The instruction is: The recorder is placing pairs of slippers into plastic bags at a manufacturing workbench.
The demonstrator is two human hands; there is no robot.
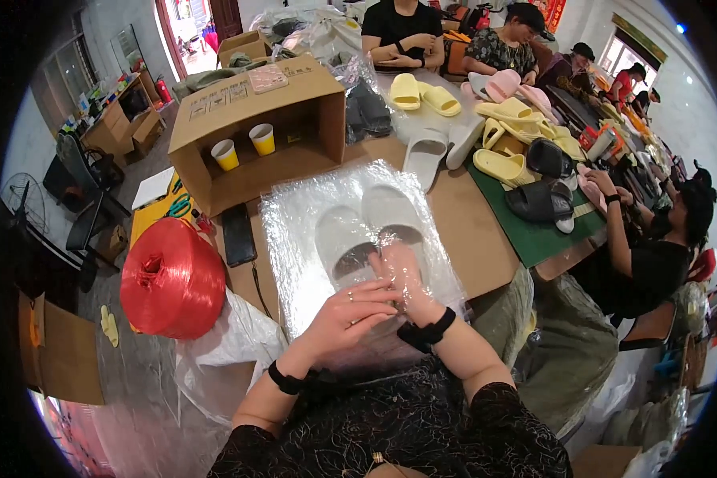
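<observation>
A pair of light grey slippers lies side by side in a clear plastic bag on top of a stack of such bags, toes pointing away from me. My right hand reaches in at the bag's near end, by the slippers' foot openings. Film and glare cover its fingers, so their grip is unclear. My left hand lies across the near part of the bag, fingers stretched toward my right wrist and touching the film there. It holds nothing that I can see. Black bands circle both wrists.
An open cardboard box with two paper cups stands at the back left. Beside me are a red roll of plastic twine, a phone and scissors. Yellow slippers pile up at right, near a co-worker.
</observation>
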